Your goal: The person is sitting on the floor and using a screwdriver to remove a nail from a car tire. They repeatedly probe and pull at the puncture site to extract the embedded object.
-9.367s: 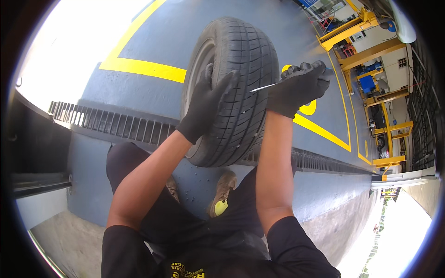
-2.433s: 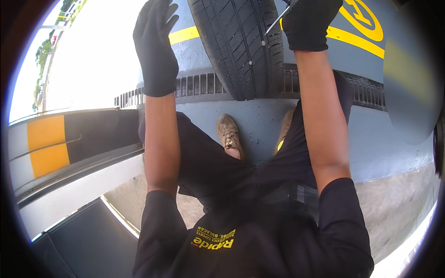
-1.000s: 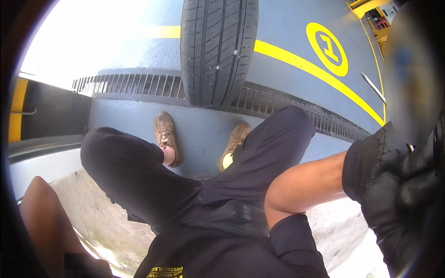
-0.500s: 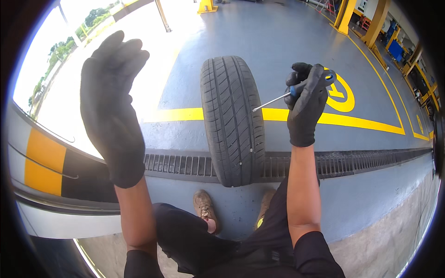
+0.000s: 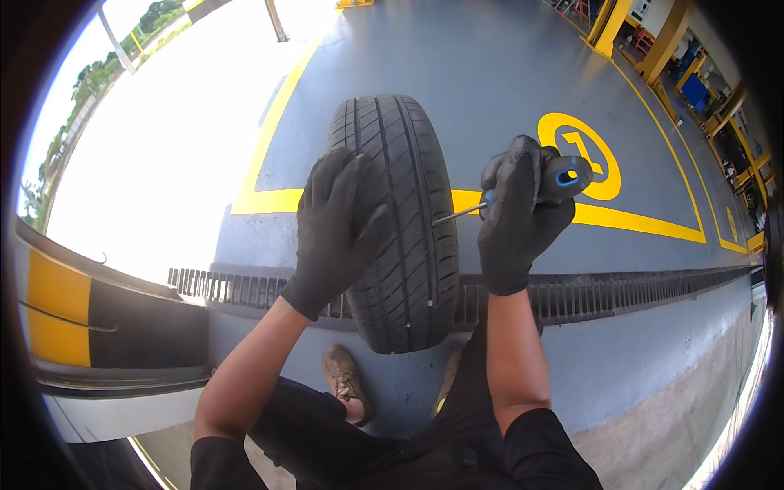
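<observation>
A black tyre stands upright on its tread in front of me, its grooved face turned up toward me. Small pale specks show in the tread near its lower end. My left hand, in a black glove, lies against the tyre's left side with fingers stretched out, holding nothing. In my gloved right hand is a screwdriver with a dark, blue-ringed handle. Its thin metal shaft points left, and the tip meets the right part of the tread, at a groove.
A drain grate crosses the floor beneath the tyre. Yellow lines and a circled floor marking lie beyond. A yellow-and-black striped barrier stands at the left. Yellow posts rise at the far right. My shoes flank the tyre's near end.
My left hand has come down and right from the air onto the tyre's side. The screwdriver in my right hand has moved down, its tip now at the tread. The tyre sits slightly lower-left in view.
</observation>
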A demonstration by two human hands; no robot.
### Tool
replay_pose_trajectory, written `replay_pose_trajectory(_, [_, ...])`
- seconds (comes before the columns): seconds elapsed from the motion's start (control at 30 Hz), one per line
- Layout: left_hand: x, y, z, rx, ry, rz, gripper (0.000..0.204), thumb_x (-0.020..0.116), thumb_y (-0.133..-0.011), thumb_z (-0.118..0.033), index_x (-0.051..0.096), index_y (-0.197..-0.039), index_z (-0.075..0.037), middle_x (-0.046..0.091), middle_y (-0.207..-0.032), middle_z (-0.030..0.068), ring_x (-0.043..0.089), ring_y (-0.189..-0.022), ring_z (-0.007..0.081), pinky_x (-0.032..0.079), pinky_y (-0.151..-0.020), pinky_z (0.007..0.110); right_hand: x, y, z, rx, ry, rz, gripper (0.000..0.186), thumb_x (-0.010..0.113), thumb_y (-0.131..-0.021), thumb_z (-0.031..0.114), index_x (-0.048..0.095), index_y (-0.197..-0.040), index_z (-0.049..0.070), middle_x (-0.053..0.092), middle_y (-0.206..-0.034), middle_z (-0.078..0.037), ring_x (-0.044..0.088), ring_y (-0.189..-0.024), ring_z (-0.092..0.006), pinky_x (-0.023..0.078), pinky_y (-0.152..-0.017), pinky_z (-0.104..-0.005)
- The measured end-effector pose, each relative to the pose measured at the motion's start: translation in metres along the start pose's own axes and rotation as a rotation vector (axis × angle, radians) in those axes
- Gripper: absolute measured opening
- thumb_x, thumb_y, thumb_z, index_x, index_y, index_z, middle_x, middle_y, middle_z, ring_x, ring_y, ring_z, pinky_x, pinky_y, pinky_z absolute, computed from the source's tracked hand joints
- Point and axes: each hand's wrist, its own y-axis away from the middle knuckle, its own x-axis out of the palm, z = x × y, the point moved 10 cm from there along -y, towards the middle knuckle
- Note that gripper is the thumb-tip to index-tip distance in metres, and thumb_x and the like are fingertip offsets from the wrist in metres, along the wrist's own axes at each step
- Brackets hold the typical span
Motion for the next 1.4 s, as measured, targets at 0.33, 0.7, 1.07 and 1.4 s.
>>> replay_pose_trajectory(0.33, [0.013, 0.000, 0.003, 0.024, 0.063, -0.051, 0.060, 0.067, -0.094, -0.019, 0.045, -0.147, -0.001, 0.040, -0.150, 0.0278, 0.041, -0.139, 0.0477, 0.037, -0.114, 0.055, 0.025, 0.008, -0.002, 0.145, -0.003, 0.266, 0.014, 0.073, -0.095, 0.013, 0.066, -0.089, 0.003, 0.062, -0.071, 0.000, 0.062, -0.065, -0.0073, 0.051, -0.061, -0.0254])
replay_pose_trajectory(0.7, [0.013, -0.003, 0.006, -0.032, 0.100, -0.075, 0.053, 0.061, -0.098, -0.019, 0.047, -0.146, -0.001, 0.040, -0.150, 0.0280, 0.042, -0.139, 0.0463, 0.036, -0.116, 0.053, 0.057, -0.020, -0.065, 0.099, 0.273, 0.457, 0.039, 0.059, -0.104, 0.038, 0.068, -0.097, 0.001, 0.050, -0.062, 0.001, 0.050, -0.057, -0.0081, 0.041, -0.056, -0.0280])
replay_pose_trajectory(1.07, [0.018, 0.001, 0.011, -0.010, 0.157, -0.124, 0.046, 0.050, -0.102, -0.014, 0.049, -0.144, 0.004, 0.043, -0.148, 0.0287, 0.041, -0.140, 0.0465, 0.033, -0.118, 0.052, 0.046, 0.001, -0.095, 0.487, 0.210, 0.385, 0.047, 0.062, -0.100, 0.049, 0.063, -0.081, 0.006, 0.045, -0.060, 0.004, 0.043, -0.051, -0.0091, 0.037, -0.054, -0.0289])
replay_pose_trajectory(1.4, [0.012, 0.001, 0.009, -0.022, 0.129, -0.106, 0.044, 0.043, -0.106, -0.010, 0.049, -0.148, 0.000, 0.043, -0.154, 0.0221, 0.039, -0.147, 0.0361, 0.031, -0.122, 0.046, 0.015, -0.001, -0.050, 0.361, -0.029, 0.151, 0.040, 0.063, -0.102, 0.043, 0.054, -0.079, 0.011, 0.045, -0.060, 0.003, 0.041, -0.048, -0.0062, 0.035, -0.048, -0.0246])
